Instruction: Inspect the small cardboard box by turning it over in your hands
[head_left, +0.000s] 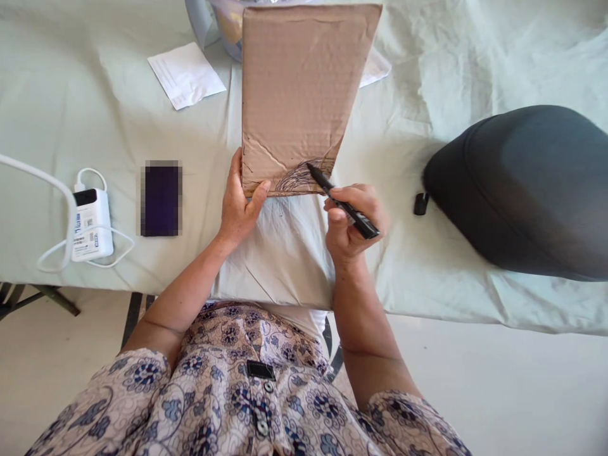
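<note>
A brown piece of cardboard (299,88) is held tilted up over the table. My left hand (240,206) grips its lower left corner, thumb on the front face and the other fingers behind, partly hidden. Between the fingers of my right hand (354,218) is a black marker (342,202), its tip at the lower right of the cardboard. Dark curved lines (299,176) are drawn there, bunched along the bottom edge. The marker's black cap (420,204) lies on the cloth, off to the right.
A large dark rounded object (522,196) takes up the right side. On the left are a pixelated dark rectangle (161,199) and a white device with cables (92,225). White paper (186,76) and a bucket-like container (228,28) are at the back. Pale cloth (285,253) covers the table.
</note>
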Tool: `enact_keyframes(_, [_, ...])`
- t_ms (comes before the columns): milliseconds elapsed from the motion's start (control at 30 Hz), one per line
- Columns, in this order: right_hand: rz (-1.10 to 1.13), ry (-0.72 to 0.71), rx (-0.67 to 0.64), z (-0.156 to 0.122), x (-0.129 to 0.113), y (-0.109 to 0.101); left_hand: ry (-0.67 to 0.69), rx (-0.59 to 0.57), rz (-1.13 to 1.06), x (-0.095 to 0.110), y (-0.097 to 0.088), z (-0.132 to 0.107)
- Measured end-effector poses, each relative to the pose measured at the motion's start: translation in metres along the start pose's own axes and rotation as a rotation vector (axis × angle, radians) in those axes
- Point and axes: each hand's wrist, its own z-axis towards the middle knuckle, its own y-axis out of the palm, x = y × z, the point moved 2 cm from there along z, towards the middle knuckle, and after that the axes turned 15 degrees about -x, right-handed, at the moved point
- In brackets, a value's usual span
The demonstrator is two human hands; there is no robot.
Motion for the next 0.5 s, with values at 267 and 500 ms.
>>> enact_keyframes(267, [0.131, 0.039, -0.114, -0.001, -0.001, 0.004, -0.001, -0.015, -0.005, 0.003, -0.002, 0.0])
enact_keyframes(500, [-0.075, 0.336, 0.171, -0.001, 0.011, -0.021, -0.005, -0.013, -0.003, -0.002, -0.002, -0.001])
